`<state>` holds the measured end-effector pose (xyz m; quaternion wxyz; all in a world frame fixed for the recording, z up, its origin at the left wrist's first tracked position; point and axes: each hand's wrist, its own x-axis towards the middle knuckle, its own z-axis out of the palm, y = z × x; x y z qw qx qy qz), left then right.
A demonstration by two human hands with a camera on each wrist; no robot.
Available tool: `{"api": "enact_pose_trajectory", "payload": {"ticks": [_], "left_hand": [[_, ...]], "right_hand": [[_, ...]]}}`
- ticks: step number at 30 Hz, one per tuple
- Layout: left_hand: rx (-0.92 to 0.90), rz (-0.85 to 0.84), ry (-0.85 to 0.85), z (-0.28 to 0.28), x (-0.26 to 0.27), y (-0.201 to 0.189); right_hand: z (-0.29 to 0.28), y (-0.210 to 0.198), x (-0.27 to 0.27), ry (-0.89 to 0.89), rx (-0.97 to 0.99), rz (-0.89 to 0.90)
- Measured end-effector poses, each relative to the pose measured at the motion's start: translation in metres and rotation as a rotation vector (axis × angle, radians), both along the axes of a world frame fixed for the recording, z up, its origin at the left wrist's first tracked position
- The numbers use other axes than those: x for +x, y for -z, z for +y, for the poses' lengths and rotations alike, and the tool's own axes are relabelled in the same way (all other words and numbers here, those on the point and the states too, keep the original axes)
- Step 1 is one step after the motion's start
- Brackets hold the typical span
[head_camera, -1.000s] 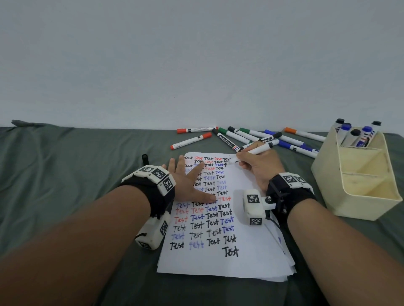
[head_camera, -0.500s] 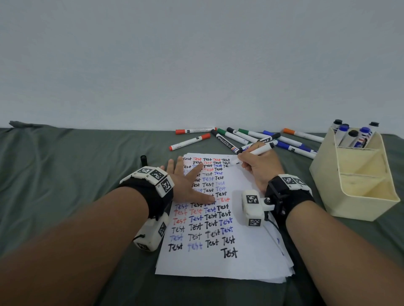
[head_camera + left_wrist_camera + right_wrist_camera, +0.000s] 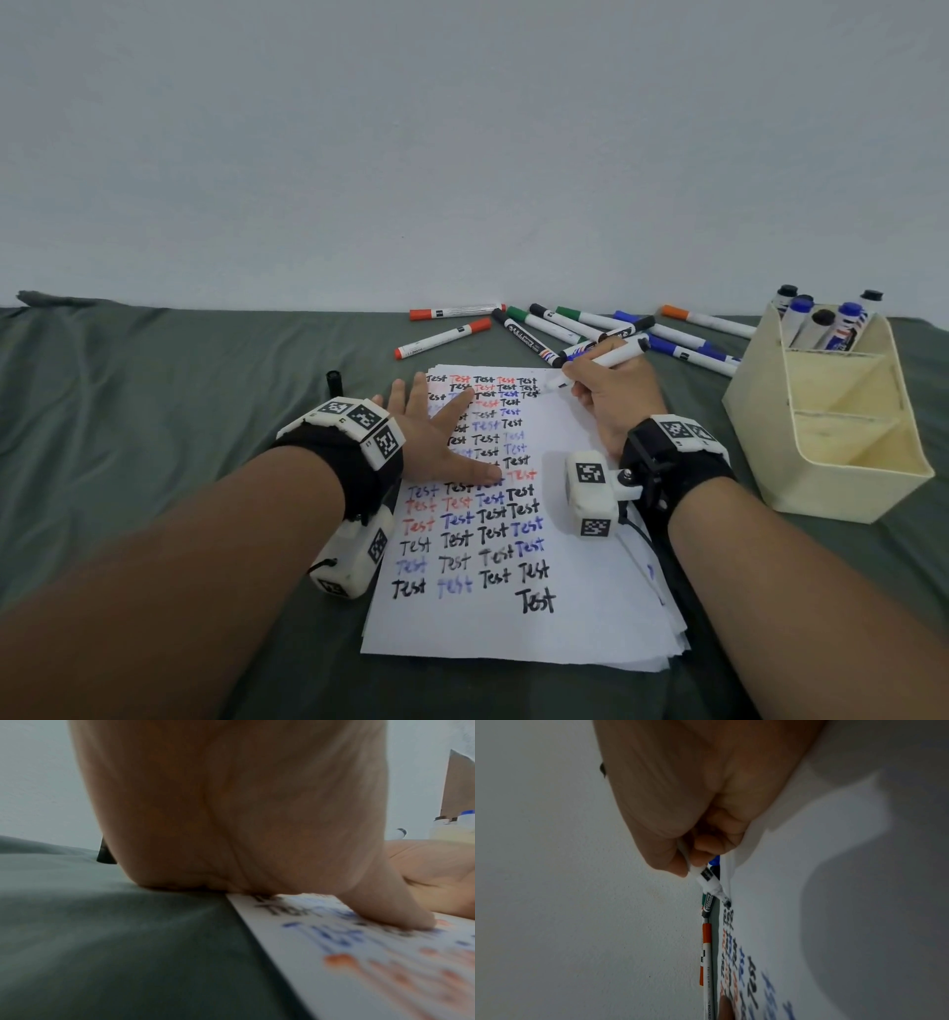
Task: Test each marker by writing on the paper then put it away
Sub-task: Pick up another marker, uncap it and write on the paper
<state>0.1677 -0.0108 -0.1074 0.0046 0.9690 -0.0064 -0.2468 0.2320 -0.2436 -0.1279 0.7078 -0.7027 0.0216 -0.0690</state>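
Matt green cloth [image 3: 154, 390], white paper [image 3: 580, 591]

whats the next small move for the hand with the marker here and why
Probably finish the word at the paper's top right. The right hand grips the uncapped marker with its black tip at the end of the top rows of "Test", and the left hand presses flat on the sheet. The loose black cap lies on the cloth, so capping should come afterwards.
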Motion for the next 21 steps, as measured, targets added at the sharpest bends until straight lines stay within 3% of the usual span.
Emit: {"api": "enact_pose_trajectory", "payload": {"ticks": [12,21], "left_hand": [[-0.001,-0.003,0.007,0.002,0.002,0.003],[-0.002,0.003,0.008,0.004,0.004,0.003]], "right_hand": [[0.0,0.001,0.001,0.004,0.047,0.0],[-0.006,-0.005,-0.01,0.052,0.328,-0.007]]}}
